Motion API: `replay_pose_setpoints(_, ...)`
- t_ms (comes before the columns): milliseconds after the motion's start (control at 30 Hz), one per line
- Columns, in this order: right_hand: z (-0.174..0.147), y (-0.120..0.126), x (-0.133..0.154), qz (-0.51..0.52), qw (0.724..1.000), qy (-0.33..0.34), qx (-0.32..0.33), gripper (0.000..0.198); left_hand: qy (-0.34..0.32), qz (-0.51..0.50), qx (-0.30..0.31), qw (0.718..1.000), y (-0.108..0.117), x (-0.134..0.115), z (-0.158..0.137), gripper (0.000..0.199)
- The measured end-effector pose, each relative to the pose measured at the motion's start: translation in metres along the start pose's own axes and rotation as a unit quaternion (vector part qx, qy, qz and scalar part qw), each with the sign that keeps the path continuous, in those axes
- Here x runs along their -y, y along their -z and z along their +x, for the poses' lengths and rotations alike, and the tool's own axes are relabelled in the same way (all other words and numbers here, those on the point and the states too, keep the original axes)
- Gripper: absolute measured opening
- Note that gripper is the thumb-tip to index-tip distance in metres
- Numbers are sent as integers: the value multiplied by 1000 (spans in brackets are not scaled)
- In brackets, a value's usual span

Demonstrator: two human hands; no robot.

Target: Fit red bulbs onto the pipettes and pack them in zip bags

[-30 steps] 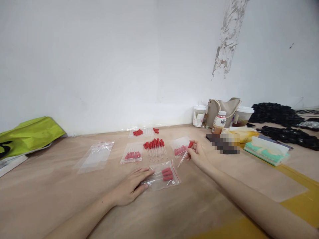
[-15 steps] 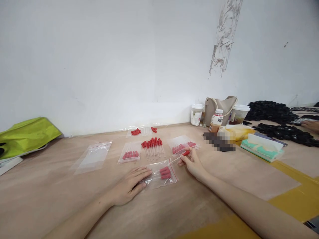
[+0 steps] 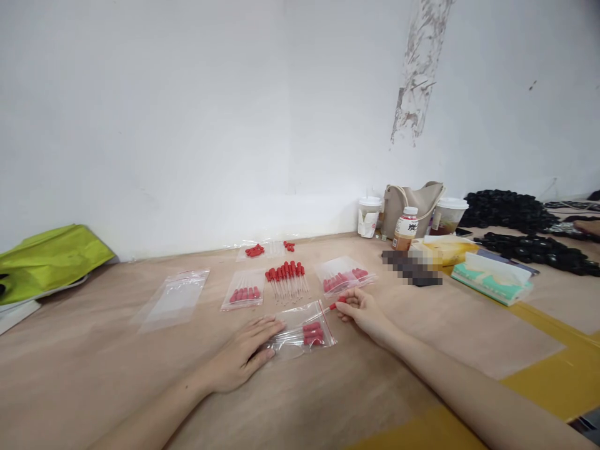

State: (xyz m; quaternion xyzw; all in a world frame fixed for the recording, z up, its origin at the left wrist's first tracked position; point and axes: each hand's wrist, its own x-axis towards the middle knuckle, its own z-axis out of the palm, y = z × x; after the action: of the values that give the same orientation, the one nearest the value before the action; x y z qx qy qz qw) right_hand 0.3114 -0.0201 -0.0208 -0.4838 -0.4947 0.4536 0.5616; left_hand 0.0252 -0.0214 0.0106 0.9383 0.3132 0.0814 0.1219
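A clear zip bag (image 3: 291, 353) with a red seal line lies in front of me, its mouth to the right. Inside it are several droppers (image 3: 313, 333) with red rubber bulbs and thin clear tubes. My left hand (image 3: 248, 350) rests on the bag's left end, fingers stretched out and flat. At the mouth, my right hand (image 3: 366, 314) pinches one dropper (image 3: 338, 303) by its red bulb. That dropper's tube points left into the bag, with the bulb still outside. Behind the bag, several loose droppers (image 3: 287, 278) lie side by side.
Filled dropper bags lie left (image 3: 241, 290) and right (image 3: 345, 275) of the loose droppers. Flat clear bags (image 3: 175, 300) are further left, loose red bulbs (image 3: 255, 250) near the wall. A bottle (image 3: 405, 229), cups, handbag and tissue pack (image 3: 492, 279) stand right.
My right hand has moved slightly left and down, sliding the dropper's tube through the bag's mouth. My left hand has stayed on the bag.
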Motion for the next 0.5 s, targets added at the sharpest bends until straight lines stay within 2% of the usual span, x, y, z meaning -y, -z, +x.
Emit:
replay_pose_setpoints(133, 2, 1, -2, -125, 989, 73, 36, 19, 2, -9, 3, 1000, 0, 0, 0, 43)
replay_pose_setpoints(300, 6, -5, -9, -229, 963, 133, 47, 18, -3, -25, 7, 1000, 1, -1, 2, 44)
replay_pose_setpoints(500, 6, -13, -9, -262, 950, 158, 61, 17, -11, -30, 9, 999, -1, -2, 7, 44)
